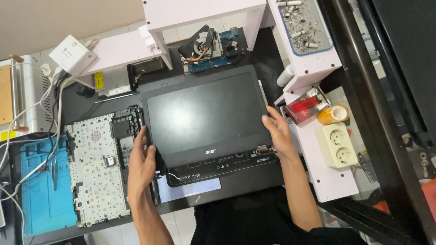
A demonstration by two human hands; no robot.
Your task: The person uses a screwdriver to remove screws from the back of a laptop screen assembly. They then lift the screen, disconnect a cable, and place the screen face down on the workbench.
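Laptop screen panel (204,113) sits mid-desk, gripped at both side edges, left hand (143,159) and right hand (278,131) each closed on it, probably to keep it level; keyboard frame (95,168) lies left; fan board (206,47) near the far edge.

Dark rectangular laptop screen (205,113) centre; small yellow label (98,80) upper left.

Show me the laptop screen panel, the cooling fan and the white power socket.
laptop screen panel (202,111), head view, middle of dark glass.
cooling fan (200,46), head view, fan hub.
white power socket (336,144), head view, between its two outlets.
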